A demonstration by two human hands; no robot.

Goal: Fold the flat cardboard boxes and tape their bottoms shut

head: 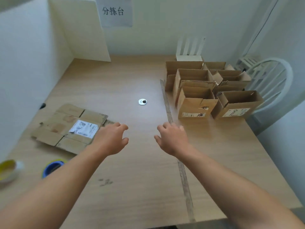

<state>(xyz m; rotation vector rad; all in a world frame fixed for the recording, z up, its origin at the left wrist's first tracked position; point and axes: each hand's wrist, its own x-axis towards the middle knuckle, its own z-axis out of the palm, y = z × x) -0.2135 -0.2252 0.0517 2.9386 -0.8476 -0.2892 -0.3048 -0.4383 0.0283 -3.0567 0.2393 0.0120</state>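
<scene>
l hand (112, 139) relaxed nr flat box (69, 128)

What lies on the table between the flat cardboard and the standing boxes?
Head view: mostly bare tabletop, with a round metal cap and a long worn strip beside the standing boxes.

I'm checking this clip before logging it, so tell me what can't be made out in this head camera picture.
Head view only:
Bottoms of the standing boxes: hidden against the table; taping cannot be told.
Label on the flat cardboard: print too small and blurred.
Tape roll: partly behind the left forearm.
Yellow and white object: cut off by the left edge, blurred.
</scene>
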